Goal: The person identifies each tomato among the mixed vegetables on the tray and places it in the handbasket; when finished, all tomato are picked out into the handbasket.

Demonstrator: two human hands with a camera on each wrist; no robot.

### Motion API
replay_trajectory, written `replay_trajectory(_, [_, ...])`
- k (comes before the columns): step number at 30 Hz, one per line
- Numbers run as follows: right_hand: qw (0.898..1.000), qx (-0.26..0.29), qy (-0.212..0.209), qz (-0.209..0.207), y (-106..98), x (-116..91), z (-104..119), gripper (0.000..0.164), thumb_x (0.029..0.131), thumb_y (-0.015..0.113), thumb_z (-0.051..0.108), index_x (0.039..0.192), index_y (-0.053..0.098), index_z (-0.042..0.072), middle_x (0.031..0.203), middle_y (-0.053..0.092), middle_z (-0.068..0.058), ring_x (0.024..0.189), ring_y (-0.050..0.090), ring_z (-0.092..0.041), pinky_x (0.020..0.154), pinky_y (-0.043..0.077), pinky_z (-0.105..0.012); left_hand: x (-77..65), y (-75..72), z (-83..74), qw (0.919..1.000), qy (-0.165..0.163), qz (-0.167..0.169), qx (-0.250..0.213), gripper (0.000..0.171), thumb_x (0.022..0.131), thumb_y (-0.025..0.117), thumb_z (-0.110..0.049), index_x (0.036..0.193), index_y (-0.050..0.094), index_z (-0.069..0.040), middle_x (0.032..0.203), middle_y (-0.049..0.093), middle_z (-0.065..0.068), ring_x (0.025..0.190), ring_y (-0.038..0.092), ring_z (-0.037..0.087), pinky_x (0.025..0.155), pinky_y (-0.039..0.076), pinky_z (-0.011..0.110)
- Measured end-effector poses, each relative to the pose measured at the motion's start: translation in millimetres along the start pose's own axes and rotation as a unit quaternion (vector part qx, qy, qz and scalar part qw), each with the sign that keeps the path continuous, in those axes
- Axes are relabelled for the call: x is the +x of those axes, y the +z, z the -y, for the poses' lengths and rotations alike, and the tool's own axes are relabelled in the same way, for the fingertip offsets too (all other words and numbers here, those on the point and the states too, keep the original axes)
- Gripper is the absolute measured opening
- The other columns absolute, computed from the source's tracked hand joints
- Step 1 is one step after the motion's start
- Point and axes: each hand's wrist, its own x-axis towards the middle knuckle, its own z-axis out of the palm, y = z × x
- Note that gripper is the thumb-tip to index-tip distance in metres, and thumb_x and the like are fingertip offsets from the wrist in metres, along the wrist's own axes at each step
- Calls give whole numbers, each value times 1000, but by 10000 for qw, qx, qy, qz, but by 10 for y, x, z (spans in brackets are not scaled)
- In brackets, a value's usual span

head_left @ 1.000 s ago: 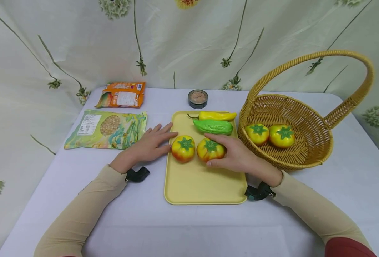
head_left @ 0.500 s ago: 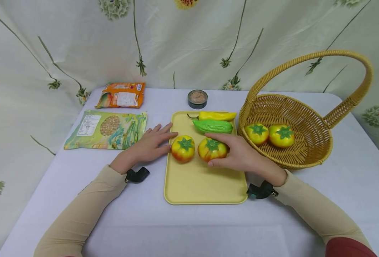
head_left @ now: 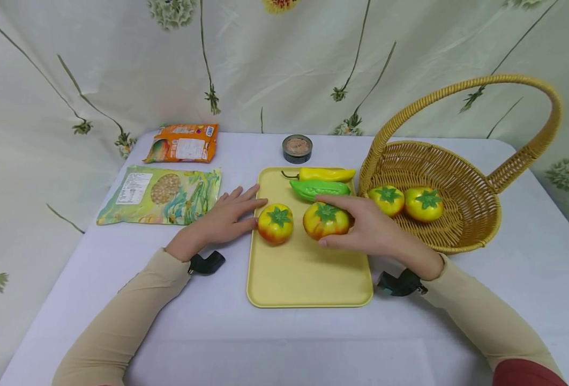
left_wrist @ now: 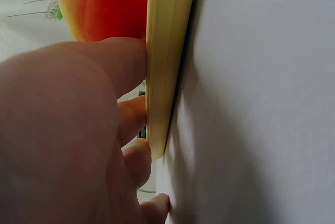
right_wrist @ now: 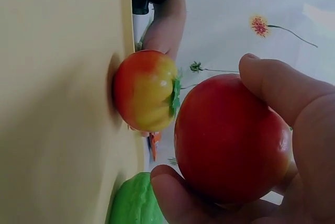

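Held tomato (head_left: 326, 221): off the tray (head_left: 308, 279), a gap showing beneath it in the right wrist view; leaf cap facing up, its left side poking out from the grip
Right hand (head_left: 373, 228): pinching that tomato, thumb on the near side, fingers on the far side, palm to its right
Other tomato (head_left: 275, 223): resting on the tray near its left edge, just left of the held one and apart from it
Left hand (head_left: 229, 214): fingers spread and fairly straight, tips on the tray's left rim, thumb beside the other tomato
Tray: also bears a yellow pepper (head_left: 325, 174) and a green gourd (head_left: 319, 188) along the far end, pepper behind gourd
Basket (head_left: 474, 209): just right of the tray, handle arching over; two tomatoes (head_left: 423, 204) inside, side by side toward the tray
Can (head_left: 297, 149): beyond the tray, near the table's far edge
Packets: a green one (head_left: 164, 194) by the left hand, an orange one (head_left: 183, 143) behind it
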Motion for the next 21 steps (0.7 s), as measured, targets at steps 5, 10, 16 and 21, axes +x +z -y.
replay_trajectory(5, [9999,-118,-18,-95,-86,-53,-10,79,78,89,31,147,56,13,128,70,-10,105,67,-24,92,56,-43,6,7,8,10000,-1,3,-23,54,104,51,-34,155,45,-17,173,15,11,158,4,48,125,2,69])
replay_trajectory(10, [9993,-323,97,-178,-222,-167,-35,78,79,88,34,147,56,13,127,70,-10,103,66,-22,89,56,-41,3,5,12,10000,-25,10,-26,54,104,51,-34,155,45,-17,173,15,11,158,4,48,125,1,69])
replay_trajectory(16, [9983,-413,159,-372,-409,-356,-40,73,82,86,31,147,55,14,133,67,-11,104,66,-22,86,57,-40,8,7,12,10000,-3,18,-4,54,104,51,-34,155,45,-17,173,15,11,158,5,49,125,2,69])
replay_trajectory(21, [9960,-621,24,-649,-536,-484,-69,72,81,87,26,145,57,13,126,70,-11,99,66,-21,82,58,-32,3,-1,13,10000,-24,23,-9,54,105,51,-34,156,45,-17,173,14,10,158,4,48,125,1,69])
